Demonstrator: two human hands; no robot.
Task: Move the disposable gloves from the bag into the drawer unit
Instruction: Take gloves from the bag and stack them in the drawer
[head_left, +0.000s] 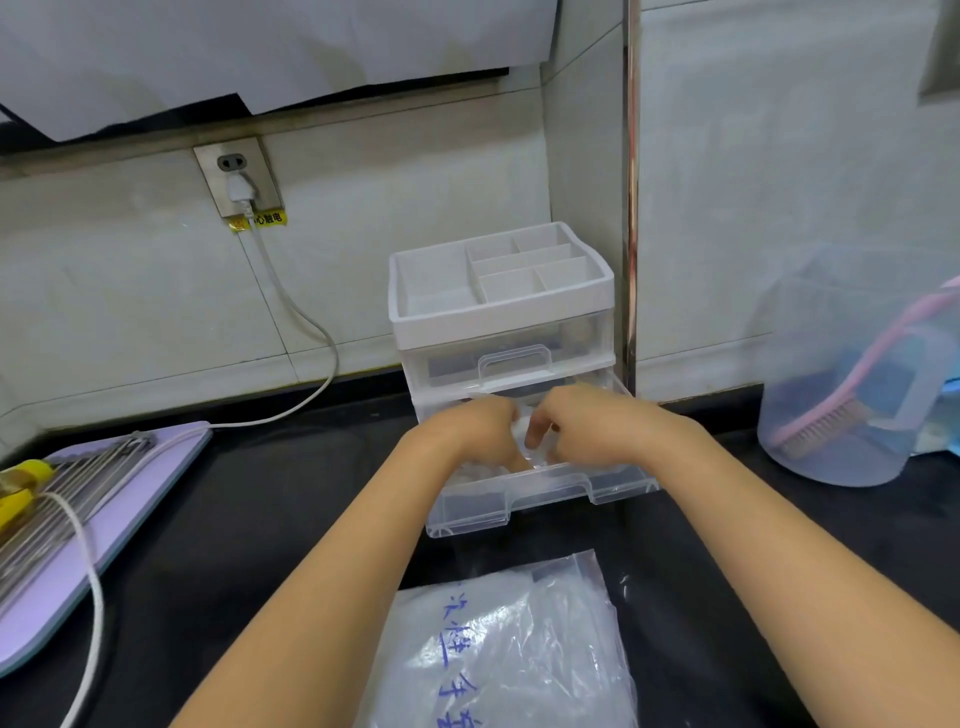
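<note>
Clear, filmy disposable gloves (522, 427) sit bunched in the pulled-out bottom drawer (540, 493) of the drawer unit (498, 317), at the back edge of the black worktop (260, 519). The left hand (478, 431) and right hand (584, 421) are both down in it, fingers curled, pinching the wad between them. I'd press it low and tuck stray film inside the walls, so the drawer can slide shut. The bag (509, 649) lies by the front edge; I can't tell if it's empty.

Two hands (480, 434) (592, 423); one wad of gloves (522, 422); one drawer unit (498, 306) with two drawers (506, 358) (540, 493); one plastic bag (498, 649); one clear jug (810, 312); one brush (826, 423).
</note>
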